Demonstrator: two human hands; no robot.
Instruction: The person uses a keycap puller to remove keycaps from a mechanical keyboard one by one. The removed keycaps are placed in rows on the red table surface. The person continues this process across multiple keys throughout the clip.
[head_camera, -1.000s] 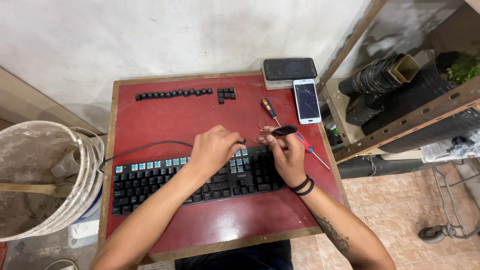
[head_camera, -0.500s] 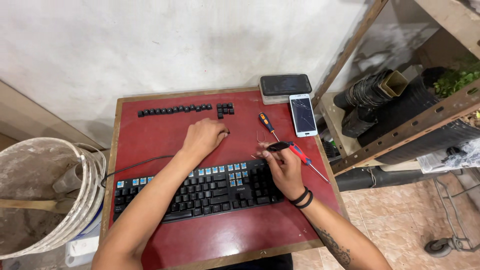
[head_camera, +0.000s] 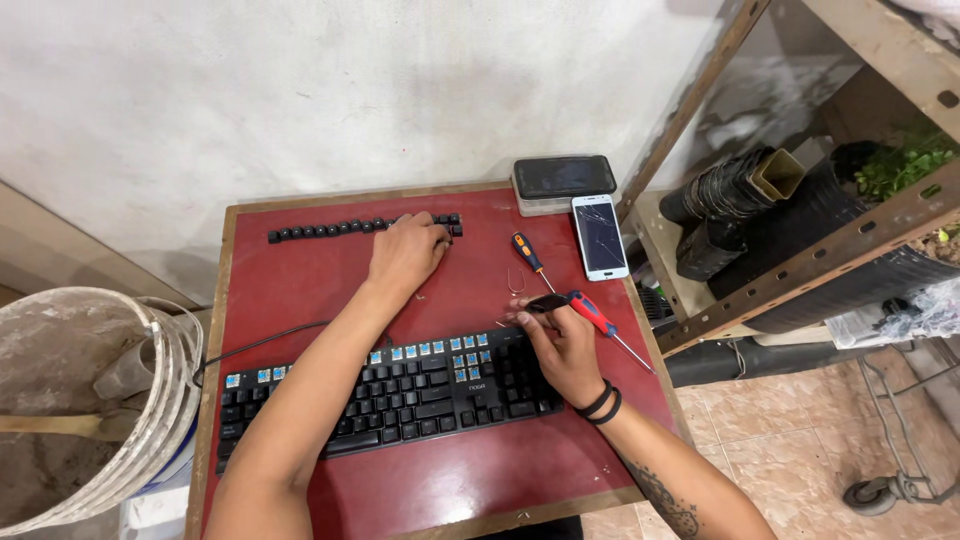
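Two hands busy: our left hand (head_camera: 405, 253) covered end of loose keycap row (head_camera: 340, 229) at table's far edge, grip unclear. Right hand (head_camera: 562, 342) pinched small black puller (head_camera: 548, 302) above glossy black keyboard (head_camera: 390, 392).

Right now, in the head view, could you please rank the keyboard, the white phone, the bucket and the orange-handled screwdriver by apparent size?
1. Bucket, though partly cut off by the frame.
2. Keyboard; close to the bucket, so that ranking is unsure.
3. White phone.
4. Orange-handled screwdriver.

Two dark phone screens (head_camera: 603, 237) at table's far corner.
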